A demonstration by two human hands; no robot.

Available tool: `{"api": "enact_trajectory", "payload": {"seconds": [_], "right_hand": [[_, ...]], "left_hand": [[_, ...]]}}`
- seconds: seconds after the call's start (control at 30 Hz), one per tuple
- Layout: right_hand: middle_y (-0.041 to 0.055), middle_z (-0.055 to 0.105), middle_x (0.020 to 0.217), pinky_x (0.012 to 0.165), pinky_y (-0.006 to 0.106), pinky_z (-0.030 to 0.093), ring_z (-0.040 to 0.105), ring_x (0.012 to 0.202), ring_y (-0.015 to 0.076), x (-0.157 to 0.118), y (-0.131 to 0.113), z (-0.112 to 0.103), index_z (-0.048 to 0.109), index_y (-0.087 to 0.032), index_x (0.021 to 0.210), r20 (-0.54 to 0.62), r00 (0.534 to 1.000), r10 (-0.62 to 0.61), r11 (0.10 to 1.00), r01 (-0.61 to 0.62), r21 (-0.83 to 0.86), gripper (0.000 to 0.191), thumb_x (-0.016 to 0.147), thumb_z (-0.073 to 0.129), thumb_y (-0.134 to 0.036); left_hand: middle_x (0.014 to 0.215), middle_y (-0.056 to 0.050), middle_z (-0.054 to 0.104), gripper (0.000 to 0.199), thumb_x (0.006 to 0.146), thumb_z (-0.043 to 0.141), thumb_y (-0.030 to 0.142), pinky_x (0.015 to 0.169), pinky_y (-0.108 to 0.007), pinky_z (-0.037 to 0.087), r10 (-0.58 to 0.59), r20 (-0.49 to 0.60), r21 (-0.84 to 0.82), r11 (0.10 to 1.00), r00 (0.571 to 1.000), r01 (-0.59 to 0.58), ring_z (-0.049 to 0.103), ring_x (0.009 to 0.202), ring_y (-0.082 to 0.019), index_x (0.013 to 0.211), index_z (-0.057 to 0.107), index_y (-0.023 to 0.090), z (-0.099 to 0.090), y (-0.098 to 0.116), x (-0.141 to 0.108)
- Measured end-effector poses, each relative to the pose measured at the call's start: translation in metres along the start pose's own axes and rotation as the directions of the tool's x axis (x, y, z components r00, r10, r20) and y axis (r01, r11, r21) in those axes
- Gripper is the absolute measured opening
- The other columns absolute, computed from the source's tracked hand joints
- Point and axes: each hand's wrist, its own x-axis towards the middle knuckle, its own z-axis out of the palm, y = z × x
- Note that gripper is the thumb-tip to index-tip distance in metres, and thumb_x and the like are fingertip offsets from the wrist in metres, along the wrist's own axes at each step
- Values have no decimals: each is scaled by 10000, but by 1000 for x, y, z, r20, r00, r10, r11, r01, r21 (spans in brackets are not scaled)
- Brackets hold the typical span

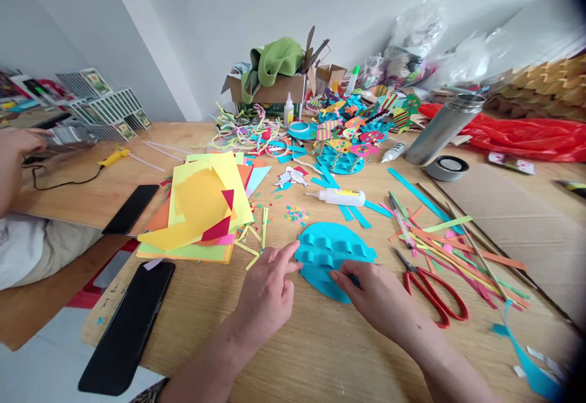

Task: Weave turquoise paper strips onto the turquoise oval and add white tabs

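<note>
A blue oval paper piece (323, 232) lies on the table, with rows of raised paper loops across it. My left hand (270, 287) rests at its left edge, fingers stretched and slightly apart, touching the rim and gripping nothing. Over the lower right part of the oval, my right hand (378, 290) has thumb and fingers pressed together on a blue paper strip; its fingertips partly hide the strip. Red-handled scissors (433, 293) lie just right of my right hand. Behind the oval, a white glue bottle (341, 197) rests on its side.
Coloured paper sheets (196, 201) are stacked at left, near two black phones (130, 330). Paper strips (462, 256) and cardboard (522, 220) spread at right. Decorated paper fish (352, 134) and a metal flask (444, 128) stand behind. Another person's arm (18, 152) reaches in at left.
</note>
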Motion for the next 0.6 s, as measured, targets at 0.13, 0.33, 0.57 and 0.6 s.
{"api": "enact_trajectory", "payload": {"seconds": [0.13, 0.33, 0.57, 0.6], "right_hand": [[5, 561, 552, 511, 246, 246, 483, 510, 145, 1, 2, 4, 522, -214, 617, -16, 1000, 4, 1000, -4, 0, 349, 904, 424, -387], [10, 574, 561, 515, 248, 256, 490, 518, 151, 1, 1, 5, 542, -213, 621, -33, 999, 5, 1000, -5, 0, 341, 893, 441, -392], [6, 578, 547, 512, 246, 261, 494, 505, 149, 0, 1, 4, 555, -212, 615, -41, 999, -1, 1000, 1, -12, 333, 890, 462, -374], [6, 579, 549, 512, 245, 259, 497, 509, 150, 1, 1, 4, 556, -212, 615, -45, 999, -3, 1000, 2, -17, 331, 890, 465, -372]], "left_hand": [[939, -19, 750, 713, 704, 372, -90, 830, -370, 530, 29, 4, 33, 999, 1000, -29, 609, 980, -207, 1366, 376, 174, -1, 0, 0], [947, -30, 747, 678, 712, 384, -84, 803, -388, 523, 21, 66, 81, 996, 998, -26, 589, 943, -227, 1348, 395, 151, 0, -2, -1], [977, -36, 733, 663, 731, 384, -87, 807, -398, 506, 17, 120, 114, 993, 993, -31, 590, 938, -228, 1340, 411, 172, 3, 0, -3], [982, -38, 732, 666, 729, 385, -90, 810, -397, 505, 20, 122, 115, 993, 992, -34, 590, 939, -227, 1342, 409, 171, 4, 0, -3]]}}
